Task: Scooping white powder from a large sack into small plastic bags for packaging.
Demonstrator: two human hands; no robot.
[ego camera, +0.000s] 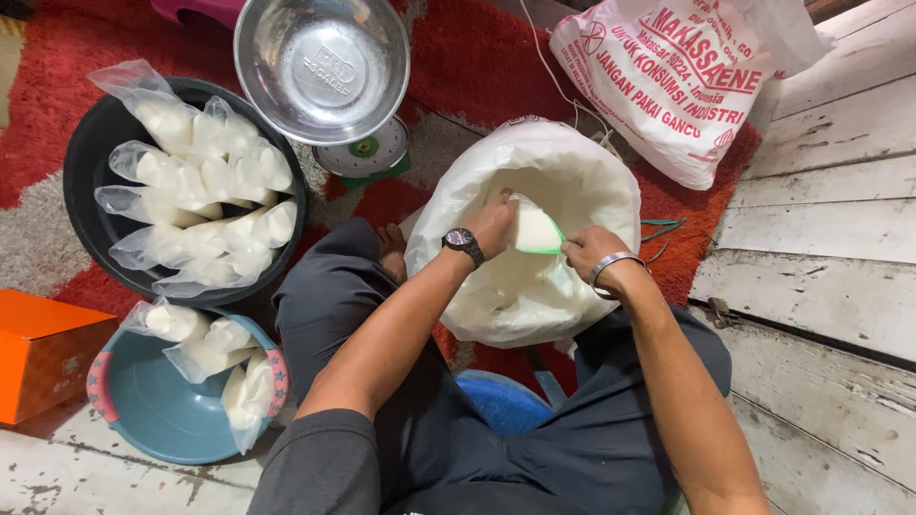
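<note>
A big white sack (572, 162) of white powder stands open between my knees. My left hand (491, 227), with a dark wristwatch, holds a small clear plastic bag (534, 229) open over the sack's mouth. My right hand (587, 253), wearing a metal bracelet, grips a green scoop (546, 250) whose lip rests at the small bag, which is partly full of white powder.
A black basin (81, 181) at left holds several filled clear bags. A teal basin (153, 410) below it holds a few more. A steel bowl (322, 67) sits on a green scale (367, 157). An orange box (43, 348) lies far left, a printed white sack (677, 76) at top right.
</note>
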